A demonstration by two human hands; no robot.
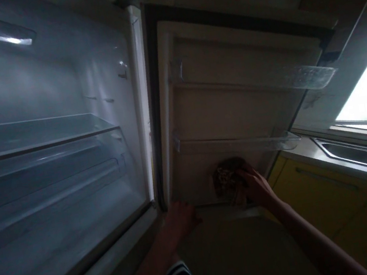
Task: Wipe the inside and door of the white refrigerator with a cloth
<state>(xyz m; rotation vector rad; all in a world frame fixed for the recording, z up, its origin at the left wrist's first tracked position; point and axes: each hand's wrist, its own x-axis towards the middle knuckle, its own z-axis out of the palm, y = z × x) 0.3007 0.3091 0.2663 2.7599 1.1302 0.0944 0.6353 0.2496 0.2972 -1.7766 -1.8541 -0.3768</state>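
Note:
A refrigerator door (236, 114) stands wide open in front of me, its inner side facing me. My right hand (254, 184) presses a dark, patterned cloth (224, 178) against the door's inner panel, below the lower clear door shelf (233, 143). The fingers are bent around the cloth, and part of it hangs beneath the hand. At the door's lower hinge-side corner, my left hand (184, 215) is curled on the bottom edge. Dim light blurs its fingertips.
On the left is the lit refrigerator interior (20, 89) with a glass shelf (35, 134) and a clear drawer (47, 188). Another clear door shelf (247, 80) juts out above. To the right stand a yellow cabinet (316, 195), a sink (358, 155) and a bright window.

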